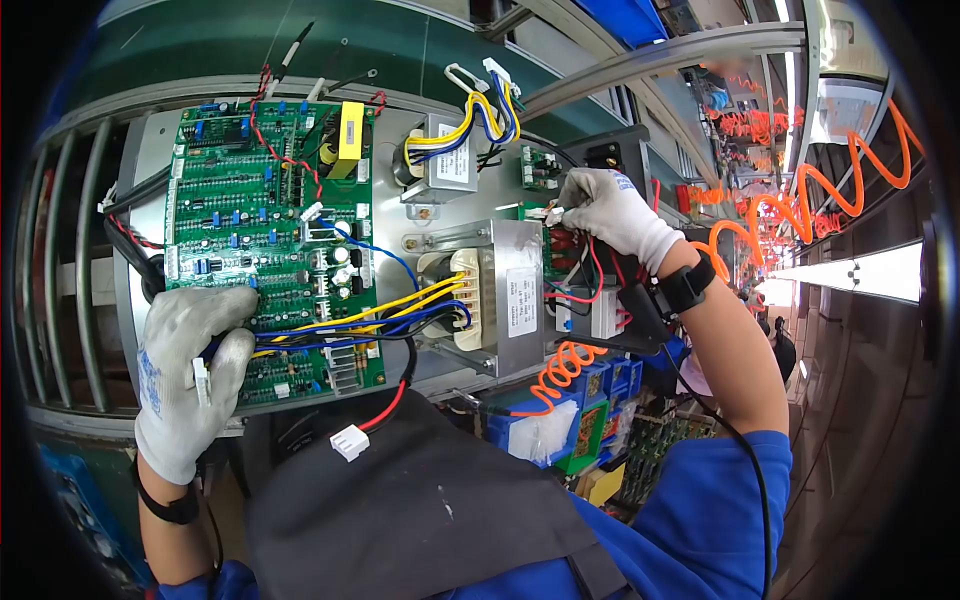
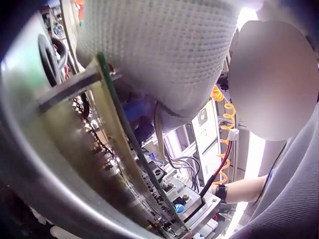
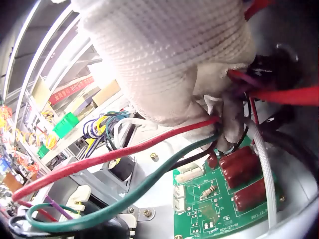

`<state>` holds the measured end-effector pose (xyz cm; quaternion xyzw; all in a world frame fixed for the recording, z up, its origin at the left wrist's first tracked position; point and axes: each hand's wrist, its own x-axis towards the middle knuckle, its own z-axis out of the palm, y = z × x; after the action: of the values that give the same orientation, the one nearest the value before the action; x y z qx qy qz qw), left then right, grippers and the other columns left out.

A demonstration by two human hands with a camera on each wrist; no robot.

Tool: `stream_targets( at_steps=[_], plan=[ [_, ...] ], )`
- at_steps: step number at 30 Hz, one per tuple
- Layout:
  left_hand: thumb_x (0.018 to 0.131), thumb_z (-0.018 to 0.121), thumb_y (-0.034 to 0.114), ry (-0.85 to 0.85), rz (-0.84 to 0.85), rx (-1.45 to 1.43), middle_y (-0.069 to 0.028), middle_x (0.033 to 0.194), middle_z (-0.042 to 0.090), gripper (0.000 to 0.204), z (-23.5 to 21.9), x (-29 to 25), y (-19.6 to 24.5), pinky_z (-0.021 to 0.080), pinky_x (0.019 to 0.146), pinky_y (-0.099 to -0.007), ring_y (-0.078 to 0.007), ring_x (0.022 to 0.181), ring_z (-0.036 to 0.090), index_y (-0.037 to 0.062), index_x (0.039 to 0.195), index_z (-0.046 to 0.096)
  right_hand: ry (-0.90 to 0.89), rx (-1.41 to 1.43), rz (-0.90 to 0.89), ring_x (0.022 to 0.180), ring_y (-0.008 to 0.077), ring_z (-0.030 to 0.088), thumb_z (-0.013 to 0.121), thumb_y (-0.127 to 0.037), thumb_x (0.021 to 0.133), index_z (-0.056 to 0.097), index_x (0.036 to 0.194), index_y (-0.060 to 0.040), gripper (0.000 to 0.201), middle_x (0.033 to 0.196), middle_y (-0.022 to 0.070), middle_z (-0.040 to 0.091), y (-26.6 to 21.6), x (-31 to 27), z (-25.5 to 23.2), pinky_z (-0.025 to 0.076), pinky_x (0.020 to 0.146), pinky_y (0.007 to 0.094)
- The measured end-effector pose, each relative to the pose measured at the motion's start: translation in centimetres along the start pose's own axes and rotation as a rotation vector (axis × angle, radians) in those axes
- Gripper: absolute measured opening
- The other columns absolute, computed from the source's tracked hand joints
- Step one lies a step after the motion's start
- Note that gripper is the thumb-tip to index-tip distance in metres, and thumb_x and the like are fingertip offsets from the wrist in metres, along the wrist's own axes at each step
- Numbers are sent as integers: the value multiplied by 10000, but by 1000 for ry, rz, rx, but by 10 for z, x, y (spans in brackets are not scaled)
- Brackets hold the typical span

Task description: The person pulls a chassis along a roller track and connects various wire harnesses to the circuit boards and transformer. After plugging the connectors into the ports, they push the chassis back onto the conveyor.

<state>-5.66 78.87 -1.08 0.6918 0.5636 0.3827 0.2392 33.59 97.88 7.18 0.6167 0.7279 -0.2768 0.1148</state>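
Observation:
My left hand (image 1: 195, 360), in a white glove, grips a bundle of blue, yellow and black wires (image 1: 350, 328) over the lower left of the large green circuit board (image 1: 215, 250). A white connector (image 1: 202, 382) sticks out between its fingers. In the left wrist view the glove (image 2: 159, 59) hides most of its grip beside the board edge (image 2: 119, 107). My right hand (image 1: 615, 212) pinches a small white connector (image 1: 553, 215) at a small green board (image 3: 214, 199) with dark red components (image 3: 241, 167). Red wire (image 3: 109, 154) and green wire (image 3: 149, 184) run from its fingertips.
A labelled transformer (image 1: 515, 290) stands between the hands, with a smaller one (image 1: 440, 165) behind it. A loose white plug (image 1: 349, 442) hangs at the front on red and black wires. Orange coiled hose (image 1: 568, 372) and parts bins (image 1: 590, 420) lie at the right front.

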Motion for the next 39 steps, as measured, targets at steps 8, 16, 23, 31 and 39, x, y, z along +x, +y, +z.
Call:
stream_targets(
  at_steps=[8,16,23,31,39],
  plan=[
    [783,638,19,10,24,14,-121,990,686,239,2,-1,-2,453,887,-404,-295,950,602,12,1016,690,16,-26,-10,664,93,543,684,-42,767,616,848,2,115,710,21,586,0,-2,1,448,601,270],
    [785,640,21,10,8,18,-118,985,684,239,1,0,0,453,887,-402,-292,948,601,11,1019,690,20,-38,-33,655,87,538,692,-44,770,611,829,11,114,693,22,581,2,-1,2,447,594,268],
    [783,637,13,8,-6,18,-117,978,683,239,1,1,1,455,883,-403,-296,935,601,16,1016,691,-7,-51,-15,659,99,550,692,-45,771,616,836,12,115,704,35,597,0,0,0,454,604,268],
    [786,635,9,16,13,18,-118,981,686,228,2,1,2,456,886,-398,-289,945,607,14,1007,690,-84,-12,-13,690,174,604,682,-77,776,633,885,6,145,750,82,638,3,6,-4,489,657,309],
    [818,618,-46,24,35,35,-123,976,694,212,4,2,5,471,865,-396,-297,940,623,0,1018,671,-48,-93,-120,694,107,597,668,-54,832,620,941,23,142,744,50,630,3,3,-2,482,644,279]
  ],
)
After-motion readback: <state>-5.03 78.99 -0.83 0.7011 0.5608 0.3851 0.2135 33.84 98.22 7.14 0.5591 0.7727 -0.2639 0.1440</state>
